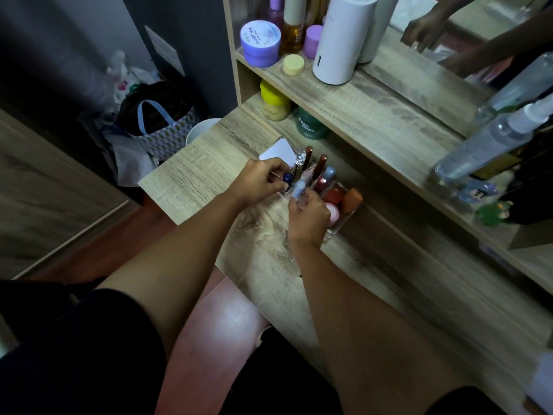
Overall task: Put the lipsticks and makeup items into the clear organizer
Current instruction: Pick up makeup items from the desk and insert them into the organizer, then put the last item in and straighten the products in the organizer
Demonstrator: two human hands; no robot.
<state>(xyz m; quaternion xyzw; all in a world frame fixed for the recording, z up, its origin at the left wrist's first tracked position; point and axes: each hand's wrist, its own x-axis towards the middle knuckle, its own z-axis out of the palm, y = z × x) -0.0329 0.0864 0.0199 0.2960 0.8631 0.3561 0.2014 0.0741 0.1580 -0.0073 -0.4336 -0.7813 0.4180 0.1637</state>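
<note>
A clear organizer [335, 230] stands on the wooden vanity top [269, 244], holding several upright lipstick tubes [321, 167], an orange makeup sponge [351, 200] and a pink one [332, 211]. My left hand [263, 182] pinches a small dark blue item [288, 177] at the organizer's left end. Over the organizer's near side, my right hand [309, 218] grips a pale blue tube [298, 188], blurred. A white card [278, 151] lies just behind my left hand.
On the shelf above stand a purple jar [261, 43], a white cylinder [342, 40], a yellow disc [294, 64] and bottles. A yellow-lidded jar [273, 100] and green jar [309, 124] sit under it. Spray bottles [490, 139] stand right. A bag [161, 127] lies on the floor left.
</note>
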